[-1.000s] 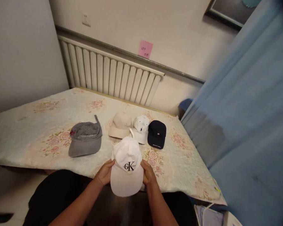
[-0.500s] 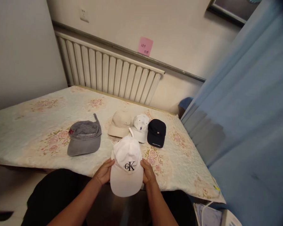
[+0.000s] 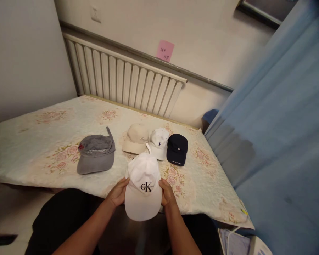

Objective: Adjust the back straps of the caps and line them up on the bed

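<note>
Between my two hands is a white baseball cap [image 3: 143, 191] with a black "CK" style logo, its brim toward me. My left hand [image 3: 119, 191] grips its left side and my right hand [image 3: 167, 192] its right, thumbs on the outside and the other fingers partly hidden. Beyond it on the bed lie a beige cap [image 3: 136, 138], a smaller white cap [image 3: 159, 141] and a black cap [image 3: 177, 148], side by side. A grey cap [image 3: 96, 154] with a loose strap sits apart, to the left.
The bed [image 3: 53, 134] has a pale floral cover, and its front edge runs just before my knees. A radiator [image 3: 124, 78] stands along the back wall. A blue curtain [image 3: 276, 134] hangs at right, with a box [image 3: 257, 246] below it.
Almost nothing differs. The view has shifted very slightly; both hands still hold the white cap in the same place, and the other caps lie as before.
</note>
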The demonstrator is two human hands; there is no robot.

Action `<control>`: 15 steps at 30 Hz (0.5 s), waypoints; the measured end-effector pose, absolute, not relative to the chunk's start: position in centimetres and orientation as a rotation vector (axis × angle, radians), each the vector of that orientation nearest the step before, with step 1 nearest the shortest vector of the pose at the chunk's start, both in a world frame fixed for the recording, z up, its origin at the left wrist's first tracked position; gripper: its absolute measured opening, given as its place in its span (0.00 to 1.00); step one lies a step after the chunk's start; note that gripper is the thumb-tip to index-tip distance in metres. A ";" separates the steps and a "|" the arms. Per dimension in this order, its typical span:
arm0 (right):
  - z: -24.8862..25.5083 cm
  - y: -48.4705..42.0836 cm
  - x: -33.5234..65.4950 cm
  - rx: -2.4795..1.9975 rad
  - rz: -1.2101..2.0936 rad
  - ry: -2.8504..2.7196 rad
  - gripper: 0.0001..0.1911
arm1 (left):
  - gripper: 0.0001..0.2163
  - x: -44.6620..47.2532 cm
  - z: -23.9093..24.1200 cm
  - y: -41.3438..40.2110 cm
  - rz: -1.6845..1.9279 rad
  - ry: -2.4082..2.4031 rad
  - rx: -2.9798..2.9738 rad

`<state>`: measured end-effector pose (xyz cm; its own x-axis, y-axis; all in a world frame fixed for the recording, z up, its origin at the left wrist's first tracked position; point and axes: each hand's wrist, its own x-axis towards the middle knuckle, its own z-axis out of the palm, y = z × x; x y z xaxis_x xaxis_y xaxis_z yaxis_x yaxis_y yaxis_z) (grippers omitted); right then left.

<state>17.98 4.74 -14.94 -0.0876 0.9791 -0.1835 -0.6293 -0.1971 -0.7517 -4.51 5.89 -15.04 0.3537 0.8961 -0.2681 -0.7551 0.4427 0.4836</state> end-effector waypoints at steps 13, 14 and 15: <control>-14.9 4.7 17.9 -0.795 1.617 -0.592 0.13 | 0.11 -4.5 -14.6 5.6 1.084 0.492 0.319; -14.9 4.7 17.9 -0.795 1.618 -0.593 0.13 | 0.11 -4.5 -14.6 5.6 1.088 0.494 0.320; -14.9 4.6 17.9 -0.795 1.619 -0.595 0.13 | 0.10 -4.5 -14.7 5.6 1.093 0.498 0.320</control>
